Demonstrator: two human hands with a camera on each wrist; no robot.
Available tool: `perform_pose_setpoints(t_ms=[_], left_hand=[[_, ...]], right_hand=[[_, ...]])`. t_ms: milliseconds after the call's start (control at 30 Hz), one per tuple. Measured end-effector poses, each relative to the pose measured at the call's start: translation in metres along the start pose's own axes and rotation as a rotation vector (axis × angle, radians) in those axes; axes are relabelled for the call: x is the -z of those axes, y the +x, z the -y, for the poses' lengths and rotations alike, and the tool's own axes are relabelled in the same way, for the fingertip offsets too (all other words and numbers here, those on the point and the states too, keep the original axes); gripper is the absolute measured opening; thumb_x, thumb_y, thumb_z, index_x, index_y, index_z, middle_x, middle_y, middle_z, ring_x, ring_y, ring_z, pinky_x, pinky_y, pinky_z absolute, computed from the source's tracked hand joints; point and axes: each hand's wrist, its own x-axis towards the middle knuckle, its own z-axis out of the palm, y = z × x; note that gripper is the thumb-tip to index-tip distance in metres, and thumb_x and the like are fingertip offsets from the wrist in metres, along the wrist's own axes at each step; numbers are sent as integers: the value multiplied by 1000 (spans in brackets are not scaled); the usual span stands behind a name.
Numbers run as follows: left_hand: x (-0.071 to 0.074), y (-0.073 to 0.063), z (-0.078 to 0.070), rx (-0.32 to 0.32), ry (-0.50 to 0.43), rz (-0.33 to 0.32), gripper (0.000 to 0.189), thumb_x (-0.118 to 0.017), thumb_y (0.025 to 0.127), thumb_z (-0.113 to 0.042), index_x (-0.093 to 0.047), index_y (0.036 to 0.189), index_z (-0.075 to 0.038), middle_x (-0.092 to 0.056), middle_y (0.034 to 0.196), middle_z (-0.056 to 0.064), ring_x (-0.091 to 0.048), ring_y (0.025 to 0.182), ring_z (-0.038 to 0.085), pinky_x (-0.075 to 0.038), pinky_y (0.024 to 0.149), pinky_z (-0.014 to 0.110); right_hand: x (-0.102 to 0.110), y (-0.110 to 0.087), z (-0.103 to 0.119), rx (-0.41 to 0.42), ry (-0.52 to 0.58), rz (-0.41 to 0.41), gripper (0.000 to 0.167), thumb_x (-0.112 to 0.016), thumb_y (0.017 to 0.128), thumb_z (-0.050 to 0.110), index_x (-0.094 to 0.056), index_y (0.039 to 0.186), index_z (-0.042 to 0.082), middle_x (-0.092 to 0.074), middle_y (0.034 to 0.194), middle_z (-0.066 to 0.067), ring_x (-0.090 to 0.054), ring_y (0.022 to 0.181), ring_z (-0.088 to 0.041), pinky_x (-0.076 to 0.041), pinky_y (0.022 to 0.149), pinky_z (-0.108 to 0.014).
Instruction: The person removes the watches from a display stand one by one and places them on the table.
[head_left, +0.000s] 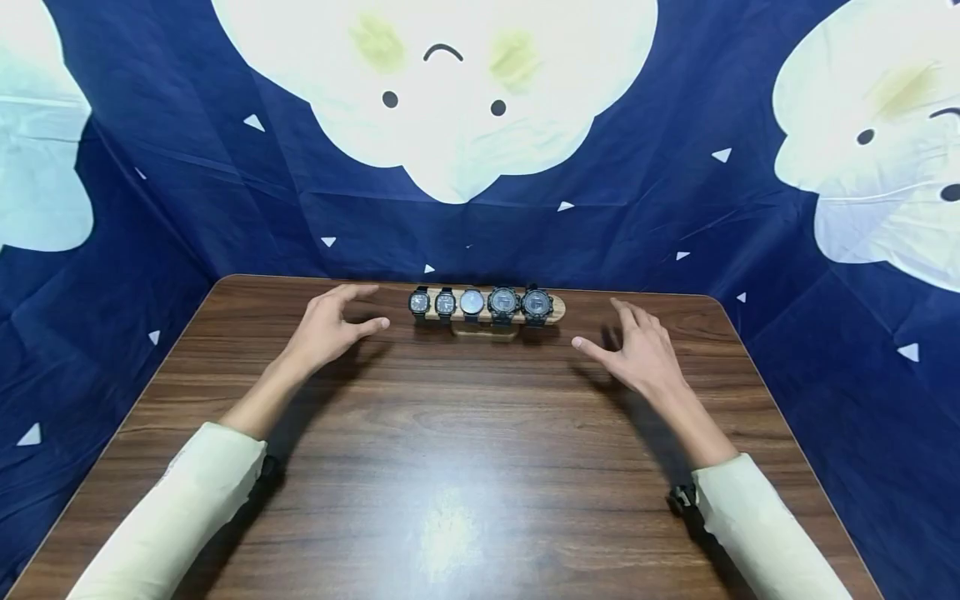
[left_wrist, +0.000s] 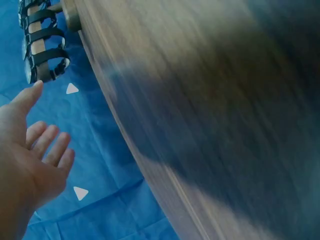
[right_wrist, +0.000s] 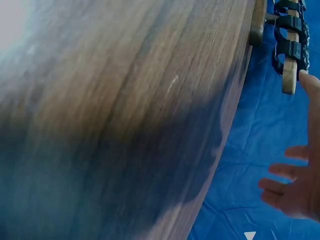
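Note:
A wooden watch stand (head_left: 558,309) stands near the far edge of the table, with several dark-strapped wristwatches (head_left: 503,302) in a row along its bar. To the left of the row, my left hand (head_left: 330,326) is held with fingers extended and thumb spread, nothing in it. My right hand (head_left: 638,352) mirrors it on the other side, fingers spread and palm bare, a little apart from the bar's right end. In the left wrist view the straps (left_wrist: 47,55) loop around the bar. The right wrist view shows the bar's rounded end (right_wrist: 289,82) beyond the last watch.
The brown wood-grain table (head_left: 465,433) has rounded far corners and a bright glare patch near the front. A dark blue cloth (head_left: 637,225) with white clouds and small triangles hangs behind and at both sides.

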Motion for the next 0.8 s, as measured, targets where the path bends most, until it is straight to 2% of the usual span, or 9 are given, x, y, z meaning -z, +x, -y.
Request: perform_pose_setpoints(t_ms=[267,467,800], left_hand=[[-8,2,-1,2,-40,-12,70,-93,96,-37,-68,152,-5,-69,157,19,-56,155,45,-42,129,65],[-13,3,-5,4,-68,-15,73,-95,93,-37,-68,153,-5,-69,157,18,-55,156,44,-42,130,65],[-24,10,-21,4,-108,-36,74,-96,92,-40,-69,152,-7,-70,157,16,-56,156,41,-40,132,62]], right_hand=[[-5,9,3,32,88,23,105,-82,95,68,-42,173,11,-48,172,-30,-44,159,-55,-38,130,-73],[-6,19,7,69,187,44,97,-88,96,56,-47,171,9,-50,172,-27,-45,160,-53,-37,132,-72],[-12,32,15,102,351,24,72,-93,95,37,-66,155,7,-68,160,-18,-57,155,-42,-45,129,-62]])
